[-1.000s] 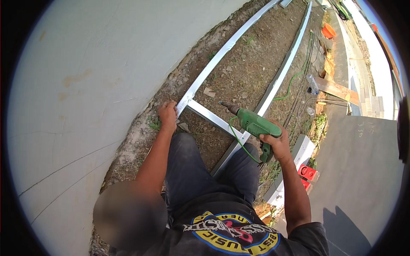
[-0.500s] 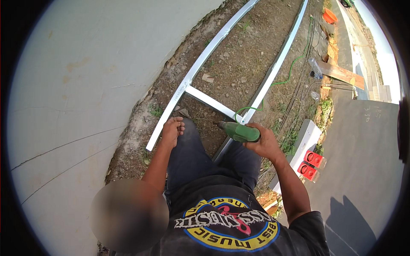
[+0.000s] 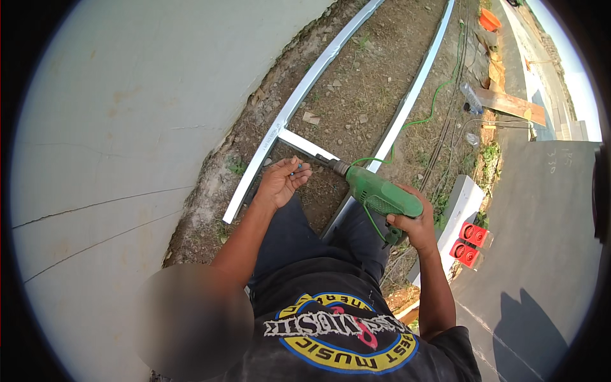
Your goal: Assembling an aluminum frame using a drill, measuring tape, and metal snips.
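My right hand [image 3: 418,224] is closed round the handle of a green corded power drill [image 3: 377,191], its dark chuck and bit pointing left. Across from the bit, my left hand [image 3: 281,182] has its fingers curled, pinching a small blue-headed screw [image 3: 294,172]. Below and beyond both hands lies a metal frame. It has a long left rail [image 3: 307,81], a long right rail [image 3: 411,100] and a short crossbar [image 3: 304,144] between them. The drill's front hides the crossbar's right end.
A pale wall [image 3: 127,127] runs along the left. Green cord [image 3: 435,106] trails over the stony soil [image 3: 356,83] at right. Farther right lie a wooden board [image 3: 509,107], a clear bottle [image 3: 471,99], red sockets [image 3: 469,244] beside a white block, and an orange bucket [image 3: 489,20].
The drill has swung up from pointing low, and its side now shows with the bit near my left hand. My left hand has moved up and right, bringing the blue-headed screw into view.
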`<state>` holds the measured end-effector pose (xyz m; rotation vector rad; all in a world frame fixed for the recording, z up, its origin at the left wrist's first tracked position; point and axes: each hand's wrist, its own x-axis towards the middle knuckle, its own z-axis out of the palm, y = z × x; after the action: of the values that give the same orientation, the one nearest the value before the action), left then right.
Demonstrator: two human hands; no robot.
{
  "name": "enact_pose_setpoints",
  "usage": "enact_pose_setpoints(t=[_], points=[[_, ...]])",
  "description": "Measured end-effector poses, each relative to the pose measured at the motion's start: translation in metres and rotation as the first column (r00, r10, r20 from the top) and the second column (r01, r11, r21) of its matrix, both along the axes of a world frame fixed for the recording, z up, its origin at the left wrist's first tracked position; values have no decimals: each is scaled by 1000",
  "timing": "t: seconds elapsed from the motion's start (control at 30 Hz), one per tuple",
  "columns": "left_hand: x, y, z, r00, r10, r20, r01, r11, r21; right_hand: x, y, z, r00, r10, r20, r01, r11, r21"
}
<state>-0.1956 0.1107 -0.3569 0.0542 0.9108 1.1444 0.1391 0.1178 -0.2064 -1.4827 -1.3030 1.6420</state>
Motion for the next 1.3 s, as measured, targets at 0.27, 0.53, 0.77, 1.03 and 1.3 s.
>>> enact_pose_setpoints(t=[0.27,0.53,0.77,1.03,1.3], points=[[18,2,-7,983,81,166,-70,995,-72,-6,3,11,995,88,49,-92,992,89],[15,6,-5,983,72,167,-71,997,-11,-6,6,5,995,96,36,-98,994,57],[14,7,-5,987,25,156,-25,1000,-5,-6,8,-1,993,112,30,-113,993,40],[13,6,-4,988,15,152,-17,1000,14,-10,11,-4,988,141,57,-144,989,39],[9,7,-4,991,12,137,-12,1000,0,-14,19,-3,982,174,73,-176,984,22]])
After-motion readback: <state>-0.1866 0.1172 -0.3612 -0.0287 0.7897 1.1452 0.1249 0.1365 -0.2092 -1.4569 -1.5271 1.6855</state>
